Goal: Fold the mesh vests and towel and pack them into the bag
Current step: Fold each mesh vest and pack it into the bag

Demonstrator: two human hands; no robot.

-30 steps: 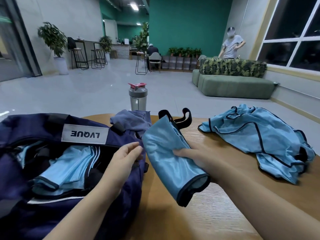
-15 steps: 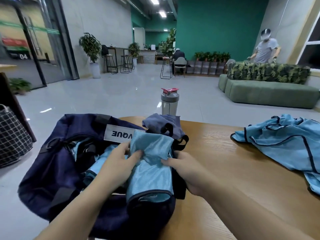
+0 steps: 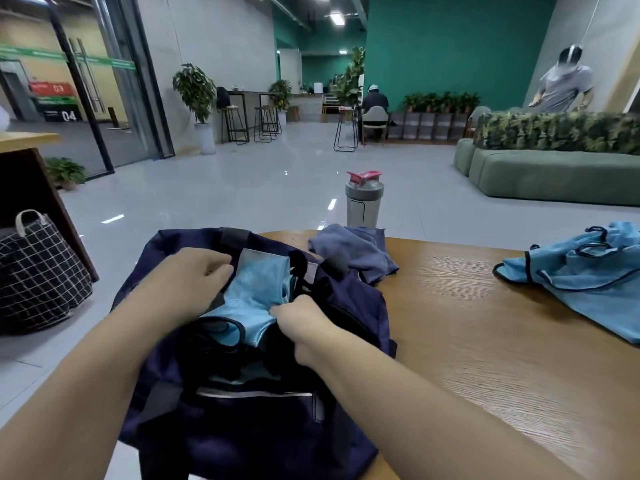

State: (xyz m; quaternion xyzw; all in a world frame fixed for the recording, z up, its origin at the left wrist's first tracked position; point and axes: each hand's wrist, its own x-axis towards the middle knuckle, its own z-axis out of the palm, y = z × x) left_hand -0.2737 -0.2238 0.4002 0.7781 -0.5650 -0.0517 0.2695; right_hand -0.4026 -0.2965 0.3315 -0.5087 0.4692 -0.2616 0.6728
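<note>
Both hands' grip pinches the folded vest [image 3: 256, 292], left hand [image 3: 194, 275] far, right hand [image 3: 298, 317] near, tucking it into the open bag [image 3: 242, 427] on the worktop's [image 3: 485, 341] left end so it lies flat.

Both forearms are bare to the frame edge, with no sleeves, watch or rings visible.

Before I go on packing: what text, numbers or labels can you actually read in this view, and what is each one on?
"03": white figures on the red sign behind the glass wall, far left.
"04": white figures on the dark sign just below it.
The white label on the navy bag is mostly covered by the folded mesh vest and the left hand; nothing readable.
The green strip along the glass: too blurred to read.
</note>
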